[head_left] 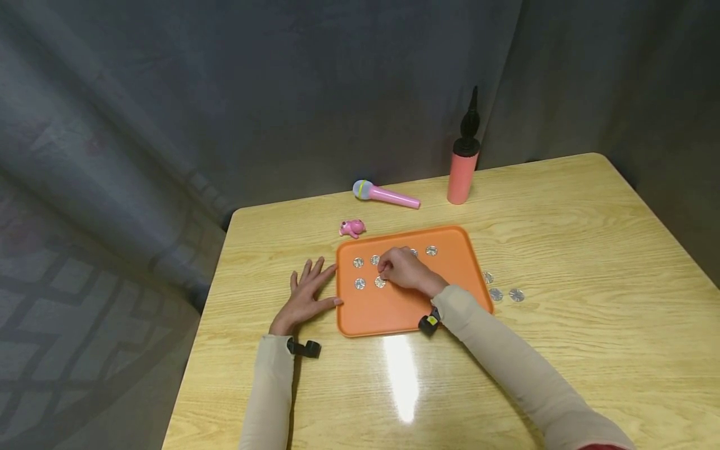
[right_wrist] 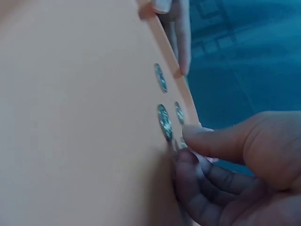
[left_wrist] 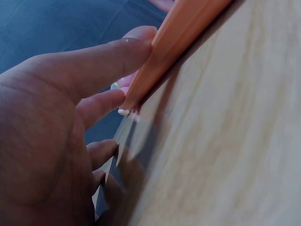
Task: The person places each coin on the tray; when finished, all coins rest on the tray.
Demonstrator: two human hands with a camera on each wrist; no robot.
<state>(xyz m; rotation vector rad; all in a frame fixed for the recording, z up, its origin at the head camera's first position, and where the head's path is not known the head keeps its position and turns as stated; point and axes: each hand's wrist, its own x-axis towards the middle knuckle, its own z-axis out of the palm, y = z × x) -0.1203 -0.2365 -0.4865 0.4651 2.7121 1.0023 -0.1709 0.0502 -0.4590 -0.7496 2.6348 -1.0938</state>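
An orange tray (head_left: 405,315) lies on the wooden table, bearing several shiny, patterned silver discs like coins (head_left: 359,284). My left hand (head_left: 306,301) is spread at the tray's left side; its thumb and index fingertip touch the rim in the left wrist view. Over the tray, my right hand (head_left: 406,270) has its fingers curled, close beside a disc (right_wrist: 164,122) in the lower row. Between thumb and index finger, the right wrist view shows the thin edge of a silver disc (right_wrist: 176,145), pinched there and mostly hidden. The same hand covers part of the upper row.
Right of the tray, 3 more silver discs (head_left: 495,294) lie on the table (head_left: 562,350). Behind it are a small pink animal figure (head_left: 353,228), a pink toy microphone (head_left: 388,195) and an upright pink-and-black hand pump (head_left: 463,169). Dark curtains (head_left: 337,94) hang beyond the table.
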